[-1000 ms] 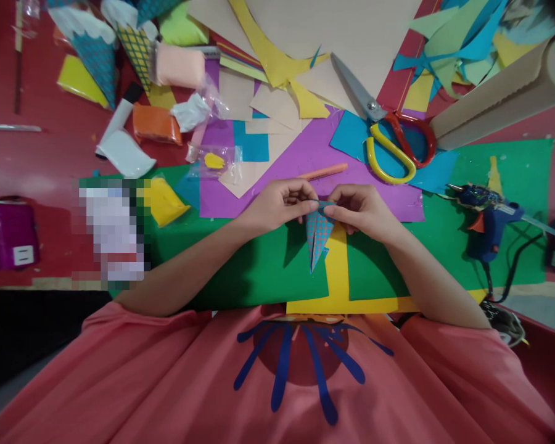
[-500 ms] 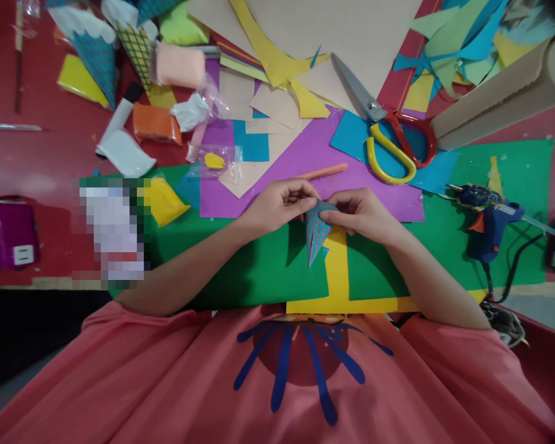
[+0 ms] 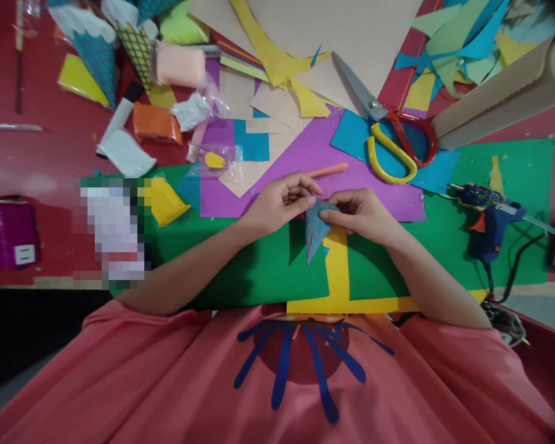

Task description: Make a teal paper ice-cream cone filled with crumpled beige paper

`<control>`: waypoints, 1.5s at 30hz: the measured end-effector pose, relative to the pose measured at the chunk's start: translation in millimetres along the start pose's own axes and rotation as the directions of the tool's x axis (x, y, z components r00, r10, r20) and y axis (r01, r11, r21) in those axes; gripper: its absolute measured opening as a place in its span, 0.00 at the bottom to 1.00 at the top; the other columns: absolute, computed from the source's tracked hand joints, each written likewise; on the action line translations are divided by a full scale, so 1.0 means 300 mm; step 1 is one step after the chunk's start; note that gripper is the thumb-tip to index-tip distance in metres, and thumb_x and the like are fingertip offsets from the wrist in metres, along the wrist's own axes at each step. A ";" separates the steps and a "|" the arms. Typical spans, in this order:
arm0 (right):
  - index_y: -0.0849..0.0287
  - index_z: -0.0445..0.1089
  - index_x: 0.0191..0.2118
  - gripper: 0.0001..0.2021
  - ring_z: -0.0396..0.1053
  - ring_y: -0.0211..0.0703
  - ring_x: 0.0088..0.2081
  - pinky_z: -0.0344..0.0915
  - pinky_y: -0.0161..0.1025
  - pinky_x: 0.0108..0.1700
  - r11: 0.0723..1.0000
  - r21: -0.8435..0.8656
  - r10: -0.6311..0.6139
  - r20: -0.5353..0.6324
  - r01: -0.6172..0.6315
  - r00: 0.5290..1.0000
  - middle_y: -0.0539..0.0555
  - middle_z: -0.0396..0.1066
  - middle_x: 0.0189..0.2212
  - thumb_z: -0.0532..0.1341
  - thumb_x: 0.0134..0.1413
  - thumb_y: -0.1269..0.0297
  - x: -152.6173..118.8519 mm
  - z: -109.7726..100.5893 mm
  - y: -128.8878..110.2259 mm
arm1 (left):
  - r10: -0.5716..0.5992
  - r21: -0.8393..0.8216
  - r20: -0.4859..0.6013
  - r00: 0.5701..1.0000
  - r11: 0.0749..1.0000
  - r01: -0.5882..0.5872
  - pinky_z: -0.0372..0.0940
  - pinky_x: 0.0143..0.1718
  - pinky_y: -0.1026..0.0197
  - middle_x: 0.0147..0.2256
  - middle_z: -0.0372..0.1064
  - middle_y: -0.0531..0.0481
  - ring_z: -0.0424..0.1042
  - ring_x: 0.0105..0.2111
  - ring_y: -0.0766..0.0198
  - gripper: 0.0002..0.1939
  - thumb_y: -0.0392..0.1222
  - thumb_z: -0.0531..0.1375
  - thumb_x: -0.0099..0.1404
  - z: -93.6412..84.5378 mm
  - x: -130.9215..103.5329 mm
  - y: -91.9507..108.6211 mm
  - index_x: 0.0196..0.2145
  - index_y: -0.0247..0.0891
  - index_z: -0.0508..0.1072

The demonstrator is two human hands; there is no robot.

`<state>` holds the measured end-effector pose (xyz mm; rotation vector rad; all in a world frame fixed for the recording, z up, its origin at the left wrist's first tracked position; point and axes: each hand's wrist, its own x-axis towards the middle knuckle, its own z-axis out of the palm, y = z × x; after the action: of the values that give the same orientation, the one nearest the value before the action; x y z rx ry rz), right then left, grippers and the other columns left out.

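Note:
A small blue paper cone (image 3: pixel 315 231) with a reddish grid pattern hangs point down between my hands, over green and yellow sheets. My left hand (image 3: pixel 287 200) pinches its upper left edge between thumb and fingers. On the other side, my right hand (image 3: pixel 358 213) grips the upper right part, its thumb on the front of the cone and its fingers behind. An orange stick (image 3: pixel 326 171) lies on the purple paper (image 3: pixel 277 191) just beyond my hands.
Large scissors (image 3: pixel 379 117) lie ahead to the right. A blue glue gun (image 3: pixel 490 228) rests on the green sheet (image 3: pixel 527 166) at the right. Clay packets, such as an orange one (image 3: pixel 157 123), and finished cones (image 3: pixel 95 58) are at the upper left. A paper roll (image 3: pixel 499 92) stands out at the right.
The cone has tilted slightly, its tip moving a little up and left. The fingers of my left hand have lifted slightly, while my right hand has hardly moved.

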<state>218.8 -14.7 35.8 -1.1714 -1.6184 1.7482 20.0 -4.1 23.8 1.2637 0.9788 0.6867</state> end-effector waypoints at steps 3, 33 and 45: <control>0.61 0.69 0.25 0.19 0.53 0.29 0.21 0.48 0.33 0.23 1.000 0.008 0.006 -0.001 -0.006 1.000 0.45 0.61 0.19 0.67 0.52 0.49 0.000 0.001 0.000 | 0.014 -0.009 0.000 1.000 1.000 -0.014 0.66 0.31 0.68 0.31 0.71 0.53 0.70 0.29 0.71 0.08 0.42 0.64 0.59 0.001 0.000 0.000 0.35 0.37 0.70; 0.58 0.70 0.28 0.17 0.63 0.32 0.23 0.59 0.33 0.24 0.987 0.089 -0.093 -0.365 0.134 0.926 0.47 0.66 0.22 0.69 0.51 0.49 0.005 0.024 0.005 | 0.199 0.206 -0.036 0.979 0.960 -0.188 0.72 0.44 0.63 0.54 0.70 0.44 0.75 0.48 0.60 0.26 0.48 0.68 0.58 0.017 -0.033 -0.020 0.51 0.41 0.68; 0.58 0.71 0.28 0.19 0.68 0.31 0.17 0.64 0.28 0.19 0.935 0.337 0.011 -0.352 0.116 0.936 0.42 0.68 0.17 0.73 0.42 0.49 0.011 0.018 0.010 | 0.545 0.525 0.020 0.838 0.708 -0.472 0.69 0.57 0.61 0.53 0.75 0.48 0.74 0.54 0.63 0.17 0.37 0.60 0.69 0.002 -0.030 -0.036 0.55 0.41 0.71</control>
<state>213.1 -15.7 31.9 -1.1677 -1.0642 1.5999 15.6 -14.5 15.2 2.0361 0.9573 0.9917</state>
